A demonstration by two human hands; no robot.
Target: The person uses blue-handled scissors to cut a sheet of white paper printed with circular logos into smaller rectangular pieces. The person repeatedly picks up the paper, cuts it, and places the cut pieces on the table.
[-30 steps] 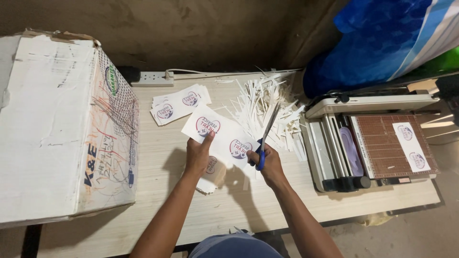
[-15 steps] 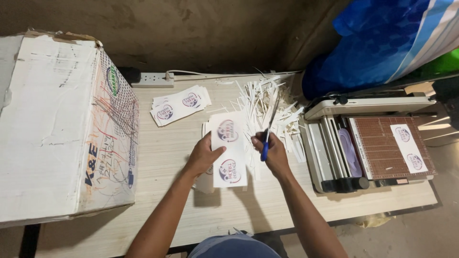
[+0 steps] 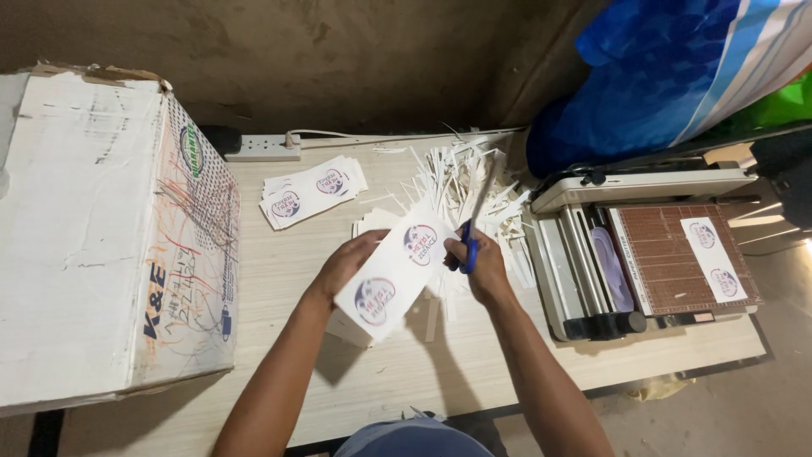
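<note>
My left hand (image 3: 347,264) holds a white paper strip (image 3: 393,275) printed with two round logos, tilted above the wooden table (image 3: 279,279). My right hand (image 3: 482,267) grips blue-handled scissors (image 3: 472,241), whose blades point up and away at the strip's right edge. Under the strip lies a small stack of similar sheets (image 3: 372,224), partly hidden.
A pile of thin white paper offcuts (image 3: 474,182) lies behind the scissors. A stack of cut labels (image 3: 313,190) sits near a white power strip (image 3: 262,148). A large worn cardboard box (image 3: 101,228) fills the left; a paper cutter (image 3: 643,250) carrying a label strip stands right.
The strip has been turned from lying upright to slanting, lifted closer to me. Both hands shifted slightly with it, the scissors staying at its right edge.
</note>
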